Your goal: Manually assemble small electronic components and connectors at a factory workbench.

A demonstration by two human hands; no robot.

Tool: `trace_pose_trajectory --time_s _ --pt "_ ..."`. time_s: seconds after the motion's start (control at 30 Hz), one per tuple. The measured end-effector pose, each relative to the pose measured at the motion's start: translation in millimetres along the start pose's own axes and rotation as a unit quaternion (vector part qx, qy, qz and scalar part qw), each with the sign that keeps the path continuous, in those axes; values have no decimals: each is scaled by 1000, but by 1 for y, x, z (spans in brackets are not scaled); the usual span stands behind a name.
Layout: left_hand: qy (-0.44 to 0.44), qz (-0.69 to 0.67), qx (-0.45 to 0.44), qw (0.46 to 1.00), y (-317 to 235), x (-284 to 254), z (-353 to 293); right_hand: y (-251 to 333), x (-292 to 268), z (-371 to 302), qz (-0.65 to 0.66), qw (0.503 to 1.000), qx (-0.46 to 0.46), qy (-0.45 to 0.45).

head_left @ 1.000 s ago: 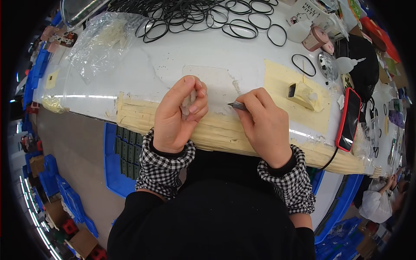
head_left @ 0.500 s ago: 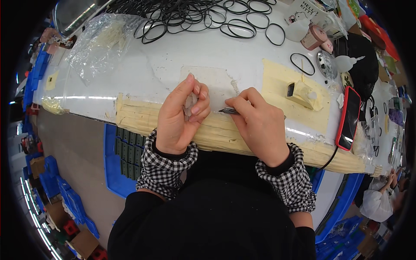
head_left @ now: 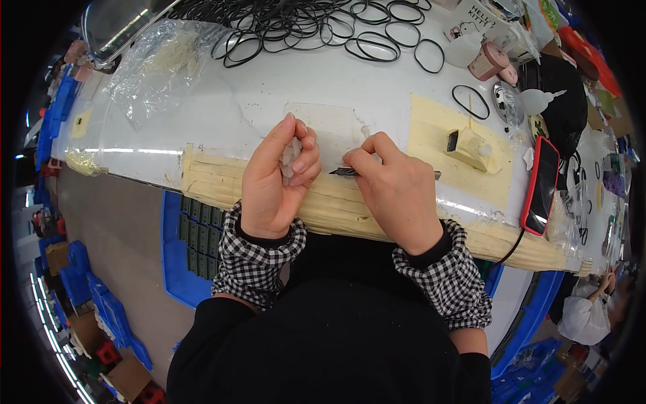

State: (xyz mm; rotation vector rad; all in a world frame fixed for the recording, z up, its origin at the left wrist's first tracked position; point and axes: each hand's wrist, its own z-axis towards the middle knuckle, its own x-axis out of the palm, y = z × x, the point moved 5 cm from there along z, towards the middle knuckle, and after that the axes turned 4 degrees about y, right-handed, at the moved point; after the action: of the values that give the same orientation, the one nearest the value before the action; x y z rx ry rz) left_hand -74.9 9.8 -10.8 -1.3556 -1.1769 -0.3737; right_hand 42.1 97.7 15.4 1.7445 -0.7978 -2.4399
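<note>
My left hand [head_left: 277, 178] is cupped, palm up, with the fingers curled round a small bunch of translucent whitish pieces [head_left: 290, 160]. Fingers hide part of the bunch. To its right, my right hand [head_left: 398, 192] pinches a slim, dark, pointed tool [head_left: 343, 172]. The tool's tip points left toward my left palm, apart from it, and its back end shows past the far side of my hand. What kind of tool it is, I cannot tell. Just beyond both hands, a clear flat sheet [head_left: 319, 111] lies on the white table [head_left: 222, 128].
Black rubber rings [head_left: 289, 27] are heaped at the back. A clear plastic bag [head_left: 158, 74] lies at the left. On the right are a taped block [head_left: 471, 151] and a red-cased phone [head_left: 541, 185] with a cable. Yellowish tape [head_left: 229, 178] covers the front edge.
My right hand has shifted slightly left, bringing the tool's tip closer to my left hand; more of its back end shows. My left hand has barely moved.
</note>
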Motion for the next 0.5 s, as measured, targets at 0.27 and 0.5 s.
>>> trace_pose_trajectory --time_s 0.27,0.5 --pt "-24 39 7 999 0 2 -3 -1 -1 3 7 999 22 -25" --pt "-20 78 1 997 4 7 -4 -15 -20 2 147 983 47 -99"
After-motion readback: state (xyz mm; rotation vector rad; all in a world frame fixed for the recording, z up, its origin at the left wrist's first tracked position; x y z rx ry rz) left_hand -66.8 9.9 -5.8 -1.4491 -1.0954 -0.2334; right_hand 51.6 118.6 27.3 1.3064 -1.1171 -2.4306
